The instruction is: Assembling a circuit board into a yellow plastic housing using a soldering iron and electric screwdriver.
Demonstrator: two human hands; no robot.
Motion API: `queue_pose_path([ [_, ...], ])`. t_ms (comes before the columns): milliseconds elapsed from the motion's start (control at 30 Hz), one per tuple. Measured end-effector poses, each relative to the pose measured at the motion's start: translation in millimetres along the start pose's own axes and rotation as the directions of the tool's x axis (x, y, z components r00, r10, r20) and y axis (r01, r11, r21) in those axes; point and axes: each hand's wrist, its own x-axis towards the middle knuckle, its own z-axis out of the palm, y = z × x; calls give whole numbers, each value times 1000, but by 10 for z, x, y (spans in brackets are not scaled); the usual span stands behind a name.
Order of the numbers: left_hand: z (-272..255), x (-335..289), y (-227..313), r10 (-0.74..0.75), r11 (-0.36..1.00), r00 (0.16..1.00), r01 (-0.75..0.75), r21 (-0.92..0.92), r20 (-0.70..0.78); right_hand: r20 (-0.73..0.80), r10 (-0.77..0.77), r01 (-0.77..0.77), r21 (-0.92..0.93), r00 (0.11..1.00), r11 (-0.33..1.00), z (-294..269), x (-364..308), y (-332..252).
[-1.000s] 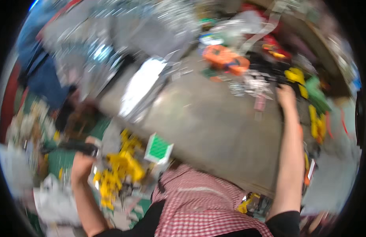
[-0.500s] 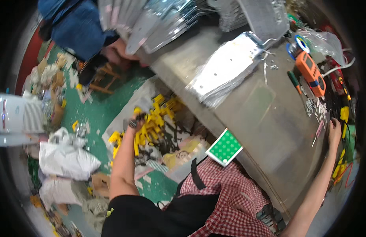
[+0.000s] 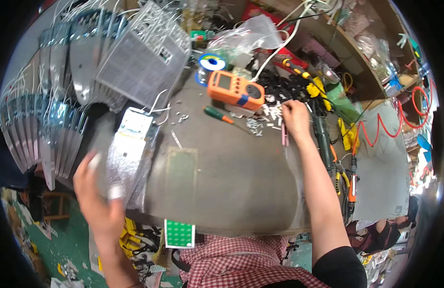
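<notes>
My left hand (image 3: 99, 201) is blurred, its fingers spread and nothing visible in them; white coverings show on two fingertips. It hovers at the near left side of a long flat panel (image 3: 123, 165) in clear plastic wrap, which has a white cable at its far end. My right hand (image 3: 296, 117) rests at the right of the table, fingertips bent together at a pile of small white pieces (image 3: 271, 111). What they pinch, if anything, is too small to tell. A thin pink tool (image 3: 284, 135) lies just beside that hand.
An orange multimeter (image 3: 236, 91), a solder spool (image 3: 210, 66) and a green-handled screwdriver (image 3: 217, 114) lie ahead. Stacked grey panels (image 3: 135, 62) fill the far left. Power screwdrivers (image 3: 352, 185) with a red coiled cord line the right. A green card (image 3: 180, 234) sits at the front edge.
The view has swung right. My left hand has come up from the yellow parts in the low container to the wrapped panel; the dark thing it held is gone. My right hand has moved to the white pieces.
</notes>
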Motion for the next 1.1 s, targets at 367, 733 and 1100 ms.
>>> queue_pose_path([
  [367,212,-13,713,170,984,931,-145,-100,324,115,-292,266,198,949,943,-19,474,-54],
  [733,930,194,1740,524,850,407,-199,-487,748,452,-128,-25,317,883,948,-1479,-1765,-122],
  [1100,1255,-66,2103,586,810,401,-263,-524,704,339,101,-322,694,935,644,-1483,-2356,-238],
])
